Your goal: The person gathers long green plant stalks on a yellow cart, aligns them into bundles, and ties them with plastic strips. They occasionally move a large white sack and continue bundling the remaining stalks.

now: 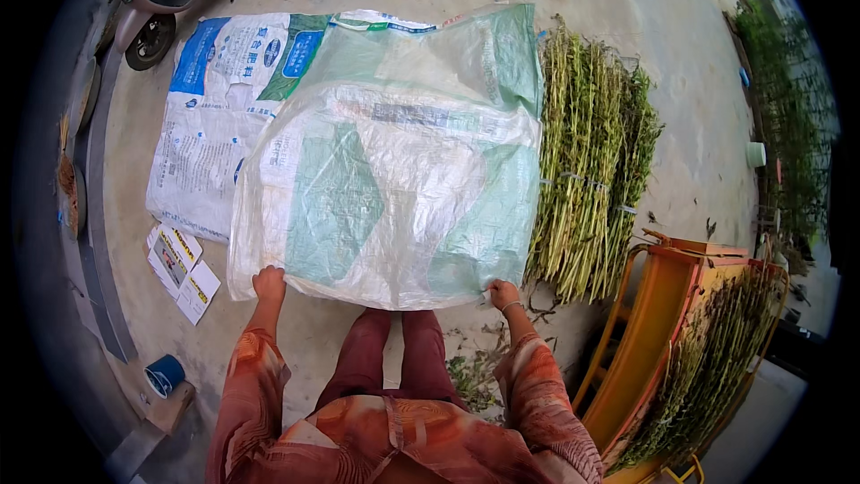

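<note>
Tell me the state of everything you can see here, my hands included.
Plastic sheet: spread out, wrinkled.
Left hand: fingers closed on the sheet's near edge.
Right hand: fingers closed on the same edge, farther right.
White-and-blue sack: flattened, partly covered by the sheet.
Stalk bundle: tied, lying down.
Orange frame: bearing stalks.
Printed cardboard: lying on the ground.
Blue bucket: contents unclear.
Scooter: standing, partly out of view.

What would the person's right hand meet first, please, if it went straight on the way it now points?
Most likely the white-and-green plastic sheet, whose near edge the right hand grips; whether the hand would slide over or under it is unclear from this view.
</note>
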`<state>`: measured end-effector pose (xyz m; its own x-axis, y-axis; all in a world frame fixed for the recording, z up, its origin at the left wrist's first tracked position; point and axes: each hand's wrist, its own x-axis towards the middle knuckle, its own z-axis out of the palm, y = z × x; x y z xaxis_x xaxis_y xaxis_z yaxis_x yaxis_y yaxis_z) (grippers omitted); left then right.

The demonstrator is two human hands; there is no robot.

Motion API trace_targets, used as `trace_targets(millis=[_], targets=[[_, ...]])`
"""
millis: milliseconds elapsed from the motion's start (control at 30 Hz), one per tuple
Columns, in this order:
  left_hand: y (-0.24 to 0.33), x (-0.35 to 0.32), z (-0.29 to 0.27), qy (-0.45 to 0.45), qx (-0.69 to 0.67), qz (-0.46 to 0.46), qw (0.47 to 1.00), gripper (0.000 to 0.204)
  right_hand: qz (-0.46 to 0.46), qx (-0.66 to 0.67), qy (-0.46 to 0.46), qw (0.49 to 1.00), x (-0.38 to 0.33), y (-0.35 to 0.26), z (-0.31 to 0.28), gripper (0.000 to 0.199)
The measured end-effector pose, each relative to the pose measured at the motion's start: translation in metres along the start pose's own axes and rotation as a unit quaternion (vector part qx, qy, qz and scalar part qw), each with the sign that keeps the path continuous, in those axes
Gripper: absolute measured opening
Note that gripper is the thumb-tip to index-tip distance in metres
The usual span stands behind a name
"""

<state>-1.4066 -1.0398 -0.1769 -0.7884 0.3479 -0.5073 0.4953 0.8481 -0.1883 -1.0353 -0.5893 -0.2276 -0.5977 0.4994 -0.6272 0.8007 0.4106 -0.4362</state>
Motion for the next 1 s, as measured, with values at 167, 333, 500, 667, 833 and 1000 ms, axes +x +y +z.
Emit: trace_targets(millis=[167,333,500,667,833,1000], targets=[[0.008,0.013,0.051,-0.075,0.03,-0.022,0.996,0.011,0.017,-0.015,-0.054,0.998,0.026,0.025,0.053,0.014],[0.035,0.018,0.071,-0.162,0.029,-0.025,0.986,0.022,0.1,-0.067,-0.117,0.986,0.049,0.022,0.078,0.02],[0.067,-0.015,0.073,-0.147,-0.079,0.045,0.985,0.037,0.168,-0.233,-0.277,0.917,0.069,0.017,0.104,0.022],[0.075,-0.089,0.074,-0.127,-0.157,0.049,0.978,0.031,0.054,-0.184,-0.323,0.927,0.047,-0.001,0.156,0.022],[0.068,-0.15,0.04,-0.146,-0.159,0.033,0.976,0.027,0.023,0.126,-0.172,0.977,-0.015,-0.043,0.133,0.02],[0.052,-0.167,0.017,-0.131,-0.199,0.062,0.969,0.024,0.194,0.348,-0.083,0.914,-0.122,-0.046,0.085,0.016]])
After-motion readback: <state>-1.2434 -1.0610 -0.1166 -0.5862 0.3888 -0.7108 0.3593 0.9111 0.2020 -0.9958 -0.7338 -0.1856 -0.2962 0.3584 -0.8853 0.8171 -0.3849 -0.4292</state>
